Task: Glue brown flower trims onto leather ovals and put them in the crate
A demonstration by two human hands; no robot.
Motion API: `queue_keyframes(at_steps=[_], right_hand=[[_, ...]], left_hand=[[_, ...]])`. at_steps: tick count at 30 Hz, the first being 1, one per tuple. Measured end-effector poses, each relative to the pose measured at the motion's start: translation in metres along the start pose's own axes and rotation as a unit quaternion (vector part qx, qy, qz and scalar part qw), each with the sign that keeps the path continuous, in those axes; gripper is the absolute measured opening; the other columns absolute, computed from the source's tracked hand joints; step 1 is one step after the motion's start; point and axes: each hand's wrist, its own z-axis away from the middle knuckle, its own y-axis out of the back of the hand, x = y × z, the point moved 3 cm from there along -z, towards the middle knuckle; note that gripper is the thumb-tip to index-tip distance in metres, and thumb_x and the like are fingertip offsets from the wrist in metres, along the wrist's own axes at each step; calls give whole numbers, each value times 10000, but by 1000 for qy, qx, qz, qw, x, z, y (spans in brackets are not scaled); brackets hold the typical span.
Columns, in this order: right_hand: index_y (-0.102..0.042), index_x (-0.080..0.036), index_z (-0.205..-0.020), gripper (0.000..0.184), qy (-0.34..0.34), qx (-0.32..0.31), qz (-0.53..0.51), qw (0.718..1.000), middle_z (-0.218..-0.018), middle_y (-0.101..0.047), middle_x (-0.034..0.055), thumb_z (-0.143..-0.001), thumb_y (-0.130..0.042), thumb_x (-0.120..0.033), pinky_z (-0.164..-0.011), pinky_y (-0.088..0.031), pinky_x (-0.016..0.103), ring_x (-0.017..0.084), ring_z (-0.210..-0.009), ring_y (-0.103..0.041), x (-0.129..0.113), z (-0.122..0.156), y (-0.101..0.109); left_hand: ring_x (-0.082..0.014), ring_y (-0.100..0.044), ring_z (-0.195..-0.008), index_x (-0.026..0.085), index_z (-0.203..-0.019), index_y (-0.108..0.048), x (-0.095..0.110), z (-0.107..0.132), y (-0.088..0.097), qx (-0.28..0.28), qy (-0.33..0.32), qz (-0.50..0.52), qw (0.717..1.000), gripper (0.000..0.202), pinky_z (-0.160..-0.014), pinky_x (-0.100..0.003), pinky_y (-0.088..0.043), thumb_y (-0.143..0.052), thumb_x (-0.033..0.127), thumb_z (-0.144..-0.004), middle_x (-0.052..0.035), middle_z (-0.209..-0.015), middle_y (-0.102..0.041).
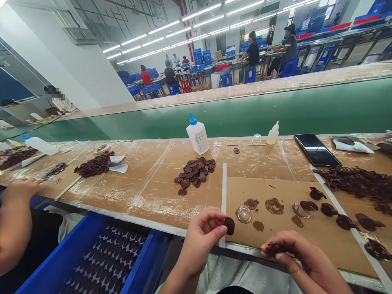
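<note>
My left hand (200,234) pinches a dark brown round disc (229,226) by its edge, near the front of the table. To its right, my right hand (301,255) has its fingers closed on a dark brown flat piece (274,249), partly hidden by the fingers. Beyond both hands lies a brown board (275,185) with smears on it. Small clear dishes, one on the left (244,214) and one under a brown disc (308,206), rest there. Several tabbed brown pieces (344,221) lie along the board's right side. A heap of similar discs (196,173) is farther left.
A white bottle with blue cap (197,136) stands behind the heap. At the back right are a small dropper bottle (272,134), a phone (317,150) and dark brown scraps (358,183). A blue crate (142,259) of discs sits lower left, beside a co-worker's arm (15,228).
</note>
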Motion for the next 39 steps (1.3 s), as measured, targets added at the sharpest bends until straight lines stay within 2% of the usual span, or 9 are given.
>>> queue_keyframes(at_steps=[6,14,18,22,26,29,32,35,39], right_hand=[[-641,-305,-1100,147,135,-110,-35,984,-965,-746,47,-976,-608,-234,-804,-602,281,205,-883,-731,-13,-8,-21],[-638,-287,-1143,207,176,-74,10,982,-932,-746,57,-962,-615,-188,-760,-604,307,216,-834,-726,-3,-2,-27],[-605,-301,-1170,299,175,-32,23,984,-975,-746,47,-938,-602,-112,-780,-601,297,214,-875,-727,-6,-4,-29],[-638,-296,-1137,250,135,-7,-2,991,-975,-735,48,-957,-579,-132,-804,-596,283,208,-906,-723,-8,-4,-26],[-686,-282,-1051,124,27,0,-124,992,-941,-699,40,-1009,-570,-268,-805,-585,262,185,-890,-697,-5,-1,-25],[-698,-272,-1026,137,-60,5,-249,967,-932,-665,31,-998,-608,-371,-811,-559,266,175,-876,-657,0,1,-28],[-694,-258,-1015,157,-80,-22,-321,944,-917,-641,24,-990,-623,-396,-822,-532,279,173,-872,-629,2,0,-31],[-690,-241,-1006,197,-80,-38,-346,934,-902,-637,26,-986,-625,-427,-824,-517,293,176,-870,-627,3,0,-32],[-679,-234,-998,226,-94,-47,-388,916,-882,-638,15,-971,-648,-457,-801,-498,278,160,-840,-623,4,0,-34]], left_hand=[[-143,-700,-769,201,-876,-807,-9,17,-17,-51,105,41,992,303,-728,-207,-559,-977,236,-628,-45,-828,-751],[-187,-717,-779,180,-840,-809,-27,33,-29,11,154,80,985,375,-757,-264,-580,-1016,252,-535,-69,-797,-767],[-230,-743,-894,205,-798,-829,-38,26,-29,-26,89,75,993,249,-819,-303,-604,-975,286,-613,-101,-989,-767],[-297,-745,-1050,246,-874,-850,-46,23,-28,-78,49,41,995,189,-900,-363,-615,-921,283,-703,-135,-1210,-741],[-303,-768,-1000,321,-924,-853,-38,24,-28,-85,-28,-44,995,196,-827,-357,-639,-897,278,-738,-116,-1084,-801],[-289,-773,-927,378,-972,-843,-22,22,-33,-116,-107,-125,980,225,-824,-381,-628,-874,274,-775,-96,-1016,-819],[-261,-755,-847,407,-1027,-828,-8,20,-38,-131,-160,-147,967,273,-797,-371,-615,-873,288,-785,-83,-958,-822],[-235,-731,-750,406,-1074,-818,-1,16,-41,-144,-162,-156,964,345,-680,-318,-615,-901,320,-751,-81,-885,-802],[-238,-747,-791,364,-1058,-830,3,10,-42,-178,-196,-190,945,316,-695,-301,-631,-892,396,-750,-99,-939,-784]])
